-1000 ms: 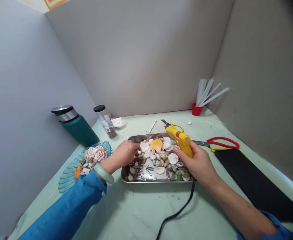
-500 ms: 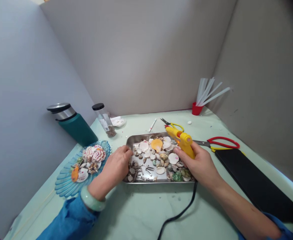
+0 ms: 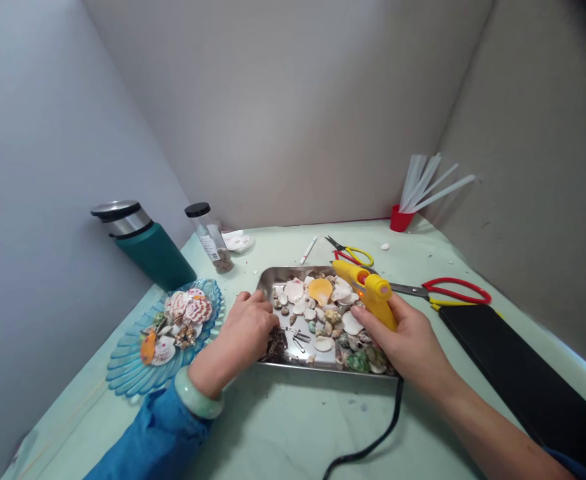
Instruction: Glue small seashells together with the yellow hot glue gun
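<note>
Head view, upper limbs. Left hand [image 3: 249,329]: at the left end of a rectangular silver metal tray [image 3: 271,280], fingers curled downward inside the rim; fingertips hidden, so whether they grasp anything cannot be told. Pale green bangle [image 3: 197,395] at the wrist, blue fabric sleeve [image 3: 150,433] behind. Right hand [image 3: 410,343]: fingers wrapped round the handle of a yellow plastic glue gun [image 3: 375,293], held over the tray's right end, nozzle toward the far side. Black cord [image 3: 397,413] runs below, onto the pale green table cover [image 3: 283,427].

Head view, tray contents: one orange fan-shaped shell [image 3: 321,291], toward the back; assorted white shells [image 3: 294,291] around it; mottled green shells [image 3: 357,361], near right; slim silver metal clips [image 3: 300,339], near left, just beside the left hand.

Head view, left side: blue glass fluted plate [image 3: 127,367], bearing red-and-white ribbed shells [image 3: 197,309]; teal metal bottle [image 3: 155,257]; clear jar with black lid [image 3: 209,239].

Head view, back and right: white marker pen [image 3: 309,250]; small yellow-and-red-handled scissors [image 3: 343,249]; larger red-and-yellow-handled scissors [image 3: 425,292]; red cup [image 3: 401,219] of translucent white sticks [image 3: 423,183]; long black flat slab [image 3: 513,367].
</note>
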`<state>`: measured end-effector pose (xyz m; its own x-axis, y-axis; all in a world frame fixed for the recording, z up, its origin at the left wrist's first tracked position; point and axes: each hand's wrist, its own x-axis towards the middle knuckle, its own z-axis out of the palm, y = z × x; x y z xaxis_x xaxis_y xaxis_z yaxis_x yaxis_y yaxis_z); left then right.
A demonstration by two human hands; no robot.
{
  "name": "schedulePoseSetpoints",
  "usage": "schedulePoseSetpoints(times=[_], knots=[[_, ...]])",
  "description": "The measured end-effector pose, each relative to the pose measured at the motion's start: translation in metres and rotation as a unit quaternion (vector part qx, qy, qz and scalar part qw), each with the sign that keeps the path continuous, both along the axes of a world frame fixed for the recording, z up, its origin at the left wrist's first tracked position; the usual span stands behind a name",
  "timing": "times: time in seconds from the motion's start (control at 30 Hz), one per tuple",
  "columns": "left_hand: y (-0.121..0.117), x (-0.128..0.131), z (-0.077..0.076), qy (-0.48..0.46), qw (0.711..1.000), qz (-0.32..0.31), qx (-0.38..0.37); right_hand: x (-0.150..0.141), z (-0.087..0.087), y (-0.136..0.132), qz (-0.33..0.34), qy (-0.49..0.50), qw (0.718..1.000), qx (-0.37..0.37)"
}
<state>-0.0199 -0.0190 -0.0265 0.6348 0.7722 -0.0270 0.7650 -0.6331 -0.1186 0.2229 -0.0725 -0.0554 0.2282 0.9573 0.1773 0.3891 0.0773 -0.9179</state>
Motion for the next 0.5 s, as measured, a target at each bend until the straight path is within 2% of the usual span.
schedulePoseSetpoints(times=[0.17, 0.5], knots=[[0.004, -0.001, -0.003, -0.007, 1.0, 0.01, -0.018, 0.0, 0.0, -0.001, 0.006, 0.011, 1.0, -0.002], [0.009, 0.008, 0.012, 0.037, 0.996, 0.032, -0.072, -0.001, -0.001, 0.001, 0.016, 0.026, 0.999, 0.013]])
